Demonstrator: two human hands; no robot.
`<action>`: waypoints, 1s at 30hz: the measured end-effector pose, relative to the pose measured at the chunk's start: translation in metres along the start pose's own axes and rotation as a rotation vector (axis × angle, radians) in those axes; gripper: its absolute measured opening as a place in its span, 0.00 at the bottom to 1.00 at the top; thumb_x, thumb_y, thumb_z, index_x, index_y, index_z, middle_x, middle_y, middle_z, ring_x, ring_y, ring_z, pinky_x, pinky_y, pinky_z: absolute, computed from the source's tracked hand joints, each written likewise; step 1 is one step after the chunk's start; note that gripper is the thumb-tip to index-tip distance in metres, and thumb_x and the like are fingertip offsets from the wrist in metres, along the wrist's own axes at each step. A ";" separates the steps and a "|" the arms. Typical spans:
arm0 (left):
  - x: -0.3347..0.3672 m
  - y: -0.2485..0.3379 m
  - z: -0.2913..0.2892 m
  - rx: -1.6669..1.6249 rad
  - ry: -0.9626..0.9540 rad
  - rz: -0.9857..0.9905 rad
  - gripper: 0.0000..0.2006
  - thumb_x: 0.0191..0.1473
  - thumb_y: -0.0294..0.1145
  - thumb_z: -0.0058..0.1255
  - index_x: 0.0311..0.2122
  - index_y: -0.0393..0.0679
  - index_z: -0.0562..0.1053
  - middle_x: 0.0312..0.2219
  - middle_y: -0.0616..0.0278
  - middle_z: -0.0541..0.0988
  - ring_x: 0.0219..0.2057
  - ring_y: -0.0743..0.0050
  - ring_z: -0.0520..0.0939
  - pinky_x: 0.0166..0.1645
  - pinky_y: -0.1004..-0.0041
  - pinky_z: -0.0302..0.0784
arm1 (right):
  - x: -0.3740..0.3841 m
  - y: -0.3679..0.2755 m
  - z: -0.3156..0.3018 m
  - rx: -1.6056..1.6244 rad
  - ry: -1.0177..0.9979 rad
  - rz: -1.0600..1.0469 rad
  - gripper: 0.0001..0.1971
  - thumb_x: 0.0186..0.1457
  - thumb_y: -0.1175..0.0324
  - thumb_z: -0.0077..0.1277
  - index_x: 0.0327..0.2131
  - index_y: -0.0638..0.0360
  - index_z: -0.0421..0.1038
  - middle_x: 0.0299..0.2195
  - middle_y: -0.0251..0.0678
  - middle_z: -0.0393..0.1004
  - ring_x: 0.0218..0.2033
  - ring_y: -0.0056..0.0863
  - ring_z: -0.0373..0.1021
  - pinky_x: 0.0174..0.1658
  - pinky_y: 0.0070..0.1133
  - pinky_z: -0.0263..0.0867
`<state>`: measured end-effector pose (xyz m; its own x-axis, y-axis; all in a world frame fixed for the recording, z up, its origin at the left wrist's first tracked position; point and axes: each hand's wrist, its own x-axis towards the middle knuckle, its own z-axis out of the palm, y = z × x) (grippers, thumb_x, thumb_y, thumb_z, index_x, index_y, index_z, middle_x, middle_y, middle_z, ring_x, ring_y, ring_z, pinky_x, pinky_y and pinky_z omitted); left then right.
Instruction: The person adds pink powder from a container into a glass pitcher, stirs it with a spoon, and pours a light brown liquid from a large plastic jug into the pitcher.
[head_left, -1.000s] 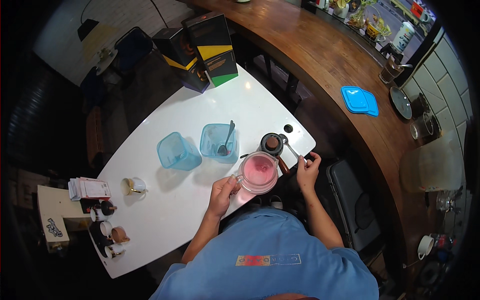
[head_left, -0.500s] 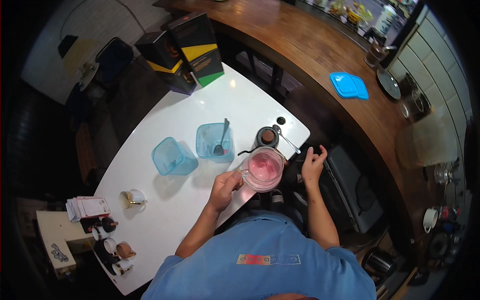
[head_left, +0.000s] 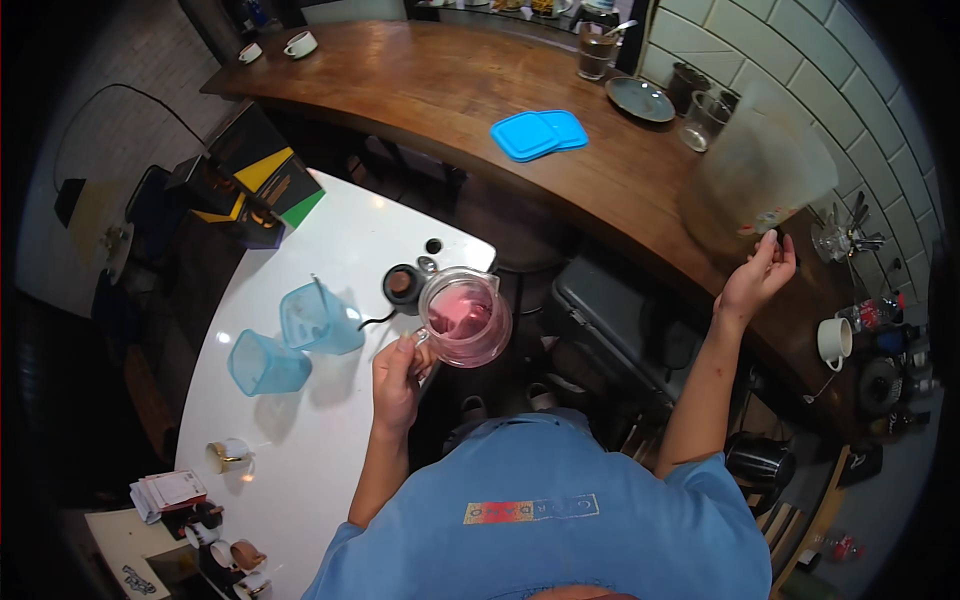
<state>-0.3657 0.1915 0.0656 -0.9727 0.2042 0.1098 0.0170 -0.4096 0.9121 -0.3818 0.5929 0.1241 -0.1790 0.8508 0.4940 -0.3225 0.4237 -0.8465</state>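
My left hand (head_left: 397, 375) is closed round the handle of a clear glass jug (head_left: 490, 338) with pink contents, held over the white table's edge. My right hand (head_left: 752, 280) is stretched out to the right, beside the lower side of a large translucent plastic container (head_left: 725, 195) on the wooden counter. Its fingers look partly apart; whether they touch the container I cannot make out. Left of the jug stand two light-blue plastic tubs (head_left: 268, 365) (head_left: 325, 325), the farther one with a spoon handle sticking up. A black round device with a brown centre (head_left: 403, 287) sits behind the jug.
Two blue lids (head_left: 540, 135), a grey plate (head_left: 641, 100) and glasses (head_left: 705, 122) lie along the curved counter (head_left: 420, 65). A white mug (head_left: 834, 342) stands at its right end. Black boxes (head_left: 255, 175) stand on the table's far corner. A dark case (head_left: 625, 325) is below.
The view has turned right. My right hand has moved from beside the table out to the large container. The jug stays in my left hand and has moved away from the table.
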 end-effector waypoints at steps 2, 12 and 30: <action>0.002 -0.011 0.023 0.001 0.009 0.000 0.21 0.61 0.39 0.33 0.17 0.44 0.55 0.15 0.67 0.56 0.20 0.78 0.57 0.26 0.75 0.54 | 0.032 0.009 -0.005 0.015 0.022 -0.018 0.23 0.59 0.62 0.43 0.52 0.68 0.52 0.42 0.41 0.64 0.45 0.25 0.61 0.49 0.20 0.56; -0.005 -0.049 0.095 0.045 0.105 -0.009 0.22 0.61 0.42 0.34 0.16 0.46 0.54 0.13 0.68 0.56 0.18 0.77 0.55 0.25 0.75 0.53 | 0.144 0.008 0.012 0.355 -0.265 0.267 0.35 0.59 0.42 0.28 0.57 0.64 0.51 0.54 0.47 0.60 0.57 0.36 0.54 0.60 0.29 0.45; -0.046 -0.039 0.087 0.072 0.343 0.078 0.23 0.62 0.42 0.32 0.14 0.48 0.52 0.12 0.71 0.54 0.17 0.79 0.56 0.24 0.77 0.54 | 0.183 0.001 0.025 0.607 -0.625 0.477 0.32 0.53 0.56 0.33 0.55 0.74 0.51 0.56 0.48 0.57 0.57 0.40 0.54 0.58 0.34 0.50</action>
<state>-0.3018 0.2753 0.0591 -0.9887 -0.1402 0.0524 0.0985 -0.3458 0.9331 -0.4379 0.7415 0.2187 -0.8152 0.5003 0.2919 -0.4793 -0.2997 -0.8249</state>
